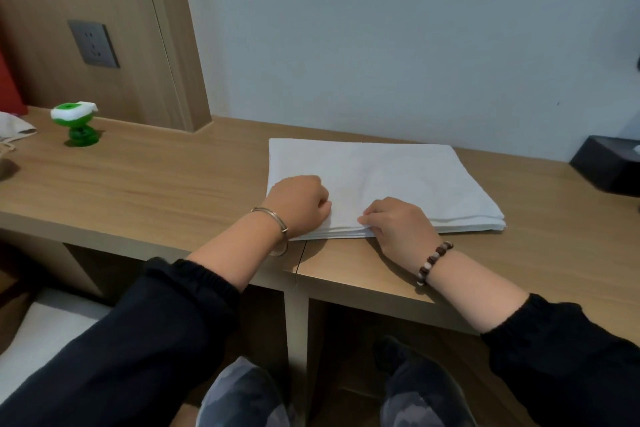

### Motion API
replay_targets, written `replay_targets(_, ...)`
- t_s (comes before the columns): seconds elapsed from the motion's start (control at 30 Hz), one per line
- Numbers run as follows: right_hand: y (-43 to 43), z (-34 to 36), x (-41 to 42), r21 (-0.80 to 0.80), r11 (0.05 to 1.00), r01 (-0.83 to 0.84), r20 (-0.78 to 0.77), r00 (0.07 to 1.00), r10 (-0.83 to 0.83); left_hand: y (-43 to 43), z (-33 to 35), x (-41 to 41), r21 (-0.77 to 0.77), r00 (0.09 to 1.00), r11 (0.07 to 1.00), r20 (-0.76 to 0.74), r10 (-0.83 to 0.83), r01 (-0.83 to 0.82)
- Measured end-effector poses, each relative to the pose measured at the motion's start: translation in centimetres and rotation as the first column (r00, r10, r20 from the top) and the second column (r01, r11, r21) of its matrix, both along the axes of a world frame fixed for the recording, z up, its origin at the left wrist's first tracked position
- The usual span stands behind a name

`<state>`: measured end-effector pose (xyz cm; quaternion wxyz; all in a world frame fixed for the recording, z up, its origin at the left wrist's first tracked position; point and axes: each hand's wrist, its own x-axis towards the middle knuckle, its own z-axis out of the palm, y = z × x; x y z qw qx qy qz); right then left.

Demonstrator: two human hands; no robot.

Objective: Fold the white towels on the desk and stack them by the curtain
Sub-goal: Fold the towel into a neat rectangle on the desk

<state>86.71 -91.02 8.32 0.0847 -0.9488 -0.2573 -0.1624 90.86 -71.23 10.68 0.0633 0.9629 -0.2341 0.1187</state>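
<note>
pale cloth: far left of the left hand, at the frame edge, lying on the counter.
green-and-white gadget: well left of the left hand and further back, upright on the counter, apart from the cloth.
wall socket: on the wood panel, up and left of both hands, above the gadget.
left hand: knuckles up, fingers curled under, resting on the towel's near-left corner. Can't tell whether it actually grasps cloth.
silver bangle: on the left wrist, just behind that hand; black sleeve pushed up the forearm.
towel: white, folded into a flat rectangle of several layers, under both hands, running back and right from them. Far edge near the wall, near edge close to the counter front.
right hand: just right of the left one, not touching it. Thumb and fingertips pinch the towel's layered near edge.
bead bracelet: on the right wrist, brown and white beads.
black box: well right of the right hand, on the counter by the wall, apart from the towel.
</note>
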Motion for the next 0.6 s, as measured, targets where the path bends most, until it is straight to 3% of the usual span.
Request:
replay_targets(0.07,0.0,0.1,0.0,-0.006,1.000,0.000,-0.001,1.000,0.000,-1.0,-0.7,0.9,-0.099,0.999,0.995,-0.030,-0.033,0.030)
replay_targets(0.2,0.0,0.4,0.0,-0.001,0.999,0.041,-0.040,0.998,-0.041,-1.5,-3.2,2.1,0.078,0.979,0.994,-0.183,0.086,-0.072)
replay_targets(0.37,0.4,1.6,0.6,0.004,0.995,0.100,-0.018,0.995,-0.100,-1.4,-3.9,2.7,0.082,0.971,0.992,-0.214,0.107,-0.092)
replay_targets(0.6,-0.5,0.4,0.0,-0.110,0.994,-0.016,0.013,1.000,0.017,-1.1,-4.1,2.9,0.120,0.972,0.990,-0.215,0.093,-0.068)
